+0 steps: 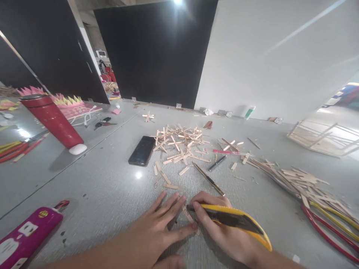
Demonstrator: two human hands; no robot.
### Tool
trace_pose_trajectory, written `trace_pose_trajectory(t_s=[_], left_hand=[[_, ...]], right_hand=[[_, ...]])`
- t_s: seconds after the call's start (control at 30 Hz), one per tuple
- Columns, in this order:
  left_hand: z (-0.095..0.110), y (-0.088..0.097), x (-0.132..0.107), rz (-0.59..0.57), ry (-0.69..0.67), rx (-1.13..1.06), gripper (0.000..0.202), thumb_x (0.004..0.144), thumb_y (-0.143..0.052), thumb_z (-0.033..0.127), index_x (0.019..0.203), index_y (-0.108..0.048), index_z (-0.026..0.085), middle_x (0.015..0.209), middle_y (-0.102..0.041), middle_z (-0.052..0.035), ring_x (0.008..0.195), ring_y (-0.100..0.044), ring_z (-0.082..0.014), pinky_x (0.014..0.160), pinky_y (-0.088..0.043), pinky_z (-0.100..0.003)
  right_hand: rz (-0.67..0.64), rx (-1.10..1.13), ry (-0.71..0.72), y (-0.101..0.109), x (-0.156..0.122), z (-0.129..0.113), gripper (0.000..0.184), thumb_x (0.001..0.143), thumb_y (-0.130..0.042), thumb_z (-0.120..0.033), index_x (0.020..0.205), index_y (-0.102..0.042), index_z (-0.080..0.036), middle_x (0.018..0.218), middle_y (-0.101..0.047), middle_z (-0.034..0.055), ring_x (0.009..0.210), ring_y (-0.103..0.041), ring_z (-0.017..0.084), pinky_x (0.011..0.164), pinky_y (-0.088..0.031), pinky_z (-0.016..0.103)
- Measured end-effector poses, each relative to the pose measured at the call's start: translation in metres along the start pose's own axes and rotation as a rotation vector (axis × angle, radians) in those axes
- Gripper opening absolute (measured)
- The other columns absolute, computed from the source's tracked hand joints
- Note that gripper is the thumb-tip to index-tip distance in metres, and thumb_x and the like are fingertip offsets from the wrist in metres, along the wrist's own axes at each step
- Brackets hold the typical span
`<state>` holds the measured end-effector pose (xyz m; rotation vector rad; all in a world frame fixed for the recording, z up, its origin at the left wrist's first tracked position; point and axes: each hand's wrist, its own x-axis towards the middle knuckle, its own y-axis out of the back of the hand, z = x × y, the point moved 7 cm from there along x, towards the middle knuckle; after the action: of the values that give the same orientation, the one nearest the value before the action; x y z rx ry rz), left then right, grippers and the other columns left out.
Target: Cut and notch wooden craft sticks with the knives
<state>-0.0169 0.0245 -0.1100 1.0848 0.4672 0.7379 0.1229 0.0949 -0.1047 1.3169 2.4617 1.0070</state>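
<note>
My left hand lies palm down on the table with its fingers spread. Its fingertips press on a short flat wooden stick that carries dark marks. In my right hand is a yellow and black utility knife, gripped like a pen. The knife's tip is at the stick, between the two hands; the blade itself is mostly hidden by my fingers. Just beyond my hands lie small cut stick pieces, a gold and black pen and a dark pen.
A pile of crossed wooden sticks lies ahead, beside a phone. Red-and-yellow-handled scissors and more sticks are at right. A red flask and a purple power strip are at left. Panels stand behind.
</note>
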Motion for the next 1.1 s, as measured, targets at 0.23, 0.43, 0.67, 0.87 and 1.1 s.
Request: trace_pose_trajectory(t_s=[0.23, 0.43, 0.67, 0.87, 1.1], left_hand=[[-0.002, -0.003, -0.004, -0.028, 0.003, -0.037, 0.063, 0.104, -0.055, 0.050, 0.162, -0.032, 0.036, 0.170, -0.012, -0.0112, 0.154, -0.019, -0.0422, 0.122, -0.022, -0.070], [-0.005, -0.006, -0.007, 0.014, -0.027, -0.031, 0.068, 0.102, -0.061, 0.042, 0.162, -0.030, 0.037, 0.172, -0.008, -0.0061, 0.156, -0.017, -0.0375, 0.126, -0.017, -0.063], [-0.002, -0.008, -0.006, -0.015, -0.031, 0.013, 0.066, 0.103, -0.058, 0.044, 0.163, -0.030, 0.033, 0.172, -0.013, -0.0113, 0.157, -0.019, -0.0389, 0.125, -0.019, -0.066], [-0.011, -0.003, -0.005, 0.222, 0.084, 0.152, 0.030, 0.107, -0.043, 0.012, 0.128, -0.065, 0.016, 0.127, -0.067, -0.0146, 0.122, -0.061, -0.0318, 0.107, -0.047, -0.054], [-0.033, 0.002, -0.002, 0.350, 0.248, -0.025, 0.012, 0.101, -0.059, 0.012, 0.106, -0.068, 0.018, 0.095, -0.063, -0.0048, 0.092, -0.058, -0.0251, 0.082, -0.050, -0.041]], right_hand=[[-0.010, -0.014, 0.001, 0.000, 0.001, -0.004, 0.033, 0.104, -0.045, -0.039, 0.085, -0.067, -0.024, 0.070, -0.068, -0.0018, 0.065, -0.067, 0.015, 0.062, -0.054, 0.026], [0.000, -0.004, 0.002, 0.002, 0.001, -0.004, 0.033, 0.104, -0.045, -0.040, 0.087, -0.069, -0.024, 0.071, -0.069, -0.0012, 0.065, -0.067, 0.016, 0.062, -0.054, 0.027], [0.021, 0.000, 0.046, 0.000, -0.002, -0.001, 0.030, 0.104, -0.047, -0.037, 0.092, -0.070, -0.023, 0.073, -0.071, -0.0006, 0.065, -0.068, 0.015, 0.061, -0.053, 0.026], [0.142, -0.300, 0.279, 0.009, -0.010, 0.005, 0.018, 0.105, -0.048, -0.021, 0.114, -0.063, -0.020, 0.069, -0.066, -0.0021, 0.050, -0.060, 0.012, 0.050, -0.049, 0.025], [-0.110, -0.982, 0.519, -0.002, -0.019, 0.005, 0.052, 0.067, -0.052, 0.008, 0.110, -0.064, -0.019, 0.088, -0.071, 0.0083, 0.071, -0.071, 0.024, 0.057, -0.054, 0.033]])
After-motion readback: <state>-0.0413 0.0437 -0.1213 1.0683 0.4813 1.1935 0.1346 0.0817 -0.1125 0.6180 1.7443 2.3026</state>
